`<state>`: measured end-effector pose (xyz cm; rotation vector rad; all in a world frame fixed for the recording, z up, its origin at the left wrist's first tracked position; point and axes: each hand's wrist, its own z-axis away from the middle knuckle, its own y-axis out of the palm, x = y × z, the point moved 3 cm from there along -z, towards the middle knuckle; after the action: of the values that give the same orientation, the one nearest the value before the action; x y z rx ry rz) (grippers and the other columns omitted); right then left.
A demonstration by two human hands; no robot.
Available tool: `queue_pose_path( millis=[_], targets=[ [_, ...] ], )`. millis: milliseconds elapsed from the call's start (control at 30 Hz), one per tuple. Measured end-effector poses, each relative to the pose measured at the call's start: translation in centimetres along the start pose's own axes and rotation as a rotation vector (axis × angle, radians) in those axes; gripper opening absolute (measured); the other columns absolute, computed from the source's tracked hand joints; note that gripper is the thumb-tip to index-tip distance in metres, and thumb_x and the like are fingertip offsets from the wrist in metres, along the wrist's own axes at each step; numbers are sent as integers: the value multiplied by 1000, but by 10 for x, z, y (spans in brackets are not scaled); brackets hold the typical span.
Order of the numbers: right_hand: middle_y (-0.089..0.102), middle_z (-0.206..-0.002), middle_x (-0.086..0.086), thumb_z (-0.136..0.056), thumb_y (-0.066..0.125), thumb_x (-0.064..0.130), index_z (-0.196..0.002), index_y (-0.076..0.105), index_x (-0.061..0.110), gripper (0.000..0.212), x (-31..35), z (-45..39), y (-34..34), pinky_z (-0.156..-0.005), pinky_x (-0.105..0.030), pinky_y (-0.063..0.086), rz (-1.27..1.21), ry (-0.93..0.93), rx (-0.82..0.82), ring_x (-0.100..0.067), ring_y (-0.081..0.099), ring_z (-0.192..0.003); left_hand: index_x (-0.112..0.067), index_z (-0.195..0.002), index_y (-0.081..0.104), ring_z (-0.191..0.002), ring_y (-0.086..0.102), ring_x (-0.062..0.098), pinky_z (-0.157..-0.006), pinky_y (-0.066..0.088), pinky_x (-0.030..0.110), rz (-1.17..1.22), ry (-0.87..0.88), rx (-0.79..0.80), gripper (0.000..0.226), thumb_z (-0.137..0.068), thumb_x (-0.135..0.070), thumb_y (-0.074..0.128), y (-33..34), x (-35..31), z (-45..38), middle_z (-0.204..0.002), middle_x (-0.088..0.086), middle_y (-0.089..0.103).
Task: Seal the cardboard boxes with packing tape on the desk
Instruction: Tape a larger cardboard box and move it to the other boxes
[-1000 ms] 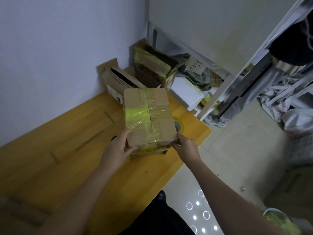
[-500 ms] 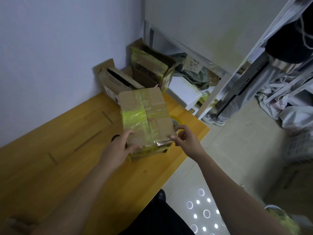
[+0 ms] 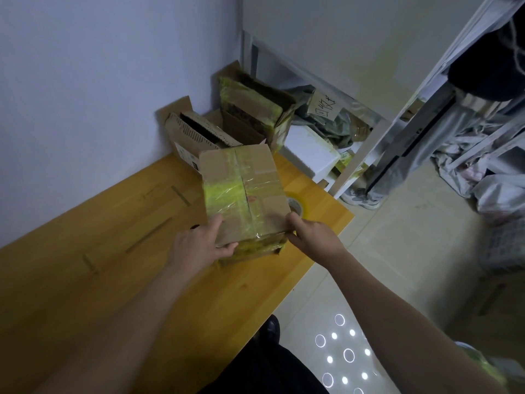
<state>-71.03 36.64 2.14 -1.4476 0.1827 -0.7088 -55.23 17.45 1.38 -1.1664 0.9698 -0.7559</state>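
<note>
A small cardboard box [image 3: 244, 191] with clear and yellowish tape over its closed top flaps stands on the wooden desk [image 3: 113, 265]. My left hand [image 3: 199, 245] grips its near left corner, thumb along the front edge. My right hand [image 3: 311, 236] holds the near right corner with curled fingers. A roll of packing tape [image 3: 298, 206] lies on the desk just behind the box's right side, partly hidden by it.
Two open cardboard boxes [image 3: 196, 137] [image 3: 255, 109] stand at the desk's far corner by the wall. A white foam block [image 3: 309, 152] and bags lie beyond the desk end. A white metal frame [image 3: 369, 143] and clothes stand to the right.
My right hand came off the box for a moment, then closed on its near right corner again. The box has turned slightly on the desk.
</note>
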Motion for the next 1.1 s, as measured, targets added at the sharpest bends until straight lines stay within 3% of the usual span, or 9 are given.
queue_pose_path(
  millis=[167,300,400,467,633,733,800,967,1100],
  targets=[
    [59,-75,2,-87,52,42,-93,47,21,23,15,-4,-18,-53,-29,39,12,43,-87,-22,56,-65,-15,-116,51,-39,28,2,-38,16,21,-3,-28,-26,63,-78,-64,63,-7,-1,2,-52,-13,33],
    [68,-72,-9,-84,47,20,-80,68,3,27,43,-10,-7,-61,-39,53,-593,61,63,-24,62,-67,-18,-128,47,-46,33,0,-41,20,21,109,-72,9,74,-75,-69,54,-5,1,2,-58,-12,35],
    [72,-84,-5,-91,43,-5,-97,73,-3,31,51,-14,7,-78,-22,55,-923,170,189,-8,68,-80,-19,-128,48,-51,38,0,-44,26,22,201,-96,32,72,-75,-66,59,-1,6,2,-61,-14,37],
    [70,-85,0,-92,43,-4,-100,75,1,33,48,-15,17,-75,-14,49,-833,176,205,-2,63,-77,-19,-127,47,-55,43,5,-44,28,22,219,-100,42,67,-78,-63,62,-1,7,1,-64,-14,40],
    [71,-113,-6,-94,44,5,-110,74,8,34,42,-8,40,-92,-34,50,-619,203,221,-22,63,-105,-18,-128,47,-47,35,-1,-42,21,20,200,-101,18,61,-83,-56,64,-1,-1,3,-59,-14,35],
    [73,-85,-4,-85,43,17,-88,77,11,35,49,-7,21,-66,-34,53,-437,8,84,-21,65,-75,-16,-129,48,-48,35,0,-42,20,21,224,-95,18,61,-83,-53,65,-1,0,2,-59,-13,36],
    [74,-88,-4,-84,43,16,-89,77,10,35,54,-9,12,-66,-30,52,-498,-43,13,-18,66,-77,-16,-130,47,-50,36,0,-43,21,21,253,-93,28,61,-83,-51,66,0,2,3,-60,-13,37],
    [71,-109,-3,-93,45,4,-116,71,9,35,37,-7,40,-79,-26,49,-460,89,231,-17,63,-96,-22,-133,44,-53,40,0,-44,21,19,341,-117,27,63,-82,-55,62,1,2,7,-67,-12,41],
    [67,-71,-2,-82,42,20,-71,69,10,31,12,14,27,-57,-36,51,-429,132,-274,-18,60,-65,-23,-139,38,-61,48,4,-45,25,15,419,-105,39,64,-85,-53,58,7,3,12,-93,0,62]
  ],
)
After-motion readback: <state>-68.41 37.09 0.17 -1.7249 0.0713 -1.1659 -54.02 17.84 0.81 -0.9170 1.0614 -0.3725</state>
